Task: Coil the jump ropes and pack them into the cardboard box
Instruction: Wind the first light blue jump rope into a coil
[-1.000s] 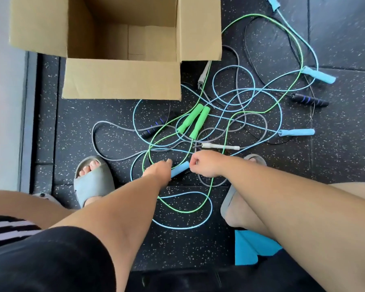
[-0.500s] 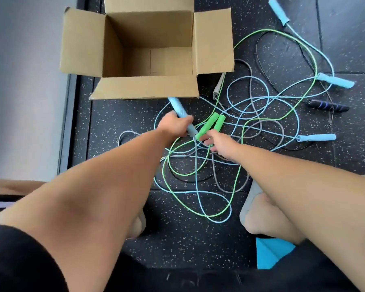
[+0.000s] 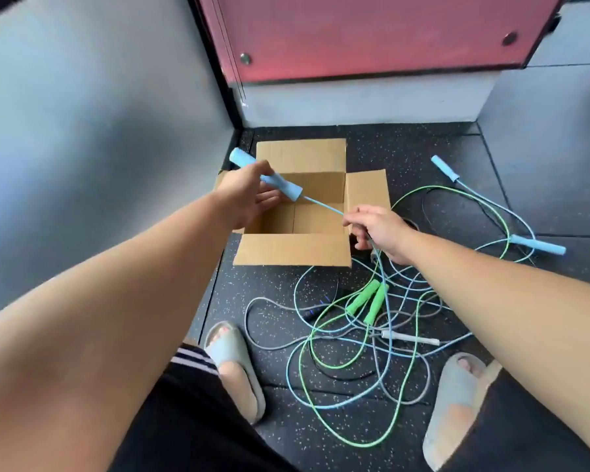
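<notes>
Down by the 2 slippers [image 3: 234,356] the tangle [image 3: 372,335] sprawls uncoiled over the floor [image 3: 542,206], green handles [image 3: 367,303] in the thick of it, so by my read nearly all the work is left. Up higher, 1 rope is in play: left hand [image 3: 246,195] grips the blue handle [image 3: 269,181] and right hand [image 3: 380,229] pinches its cord [image 3: 322,205], taut above the box [image 3: 292,254], nothing showing inside. Wall [image 3: 99,131] crowds left and back, open floor lies right.

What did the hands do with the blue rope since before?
The left hand lifted the blue handle up over the cardboard box. The right hand rose too, pinching its blue cord taut. The green handles stayed on the floor.
</notes>
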